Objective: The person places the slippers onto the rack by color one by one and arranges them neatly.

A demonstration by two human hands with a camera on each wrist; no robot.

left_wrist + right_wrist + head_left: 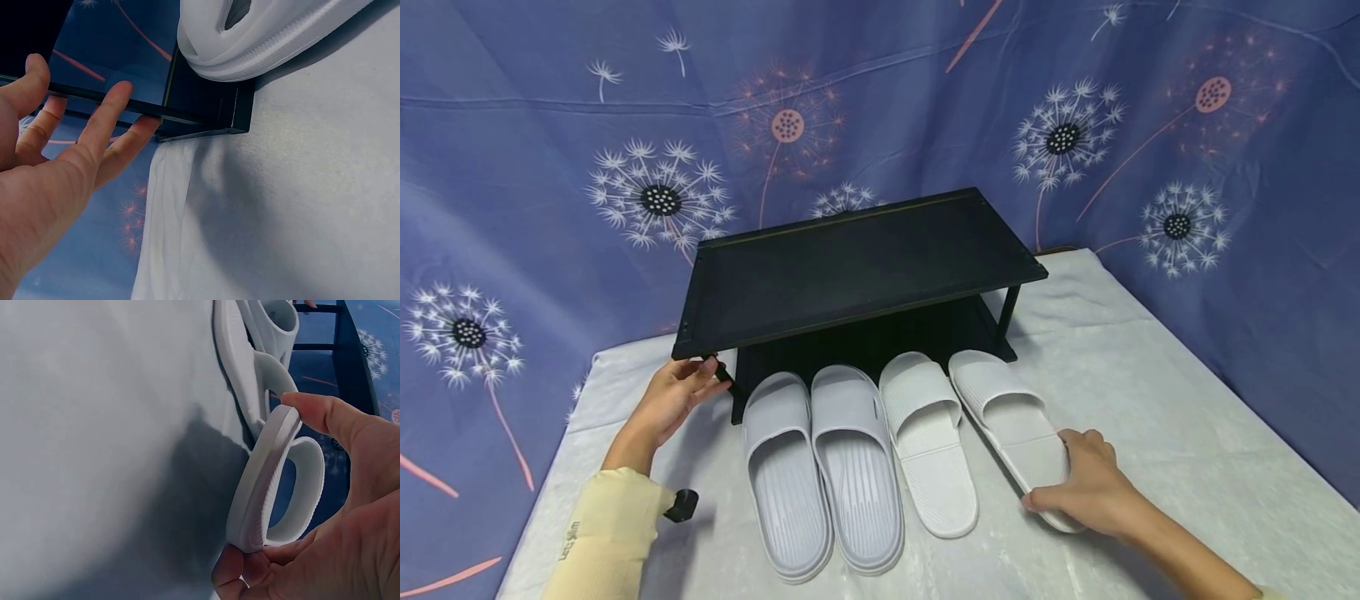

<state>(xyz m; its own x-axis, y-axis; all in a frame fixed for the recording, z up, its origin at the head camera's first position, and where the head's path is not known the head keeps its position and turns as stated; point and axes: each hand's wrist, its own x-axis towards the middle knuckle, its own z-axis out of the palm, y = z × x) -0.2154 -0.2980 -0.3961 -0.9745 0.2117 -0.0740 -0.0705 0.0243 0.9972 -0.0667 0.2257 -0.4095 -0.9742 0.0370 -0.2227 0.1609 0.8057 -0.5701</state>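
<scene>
A black two-tier shoe rack (pixel 857 267) stands at the back of the cloth-covered surface. My left hand (pixel 679 396) is at its left front post, thumb and fingers on either side of the thin black bar (pixel 187 116). My right hand (pixel 1093 483) grips the heel end of the rightmost white slipper (pixel 1030 442) across its width; in the right wrist view the fingers curl at one edge, the thumb at the other. Beside it lies the other white slipper (pixel 936 475). Left of that sits a pair of pale grey slippers (pixel 790 492), toes toward the rack.
A white cloth (pixel 1187 433) covers the surface, with its edges at left and right. Blue dandelion-print fabric (pixel 887 100) hangs behind the rack. A small black object (pixel 682 505) shows at the left cuff.
</scene>
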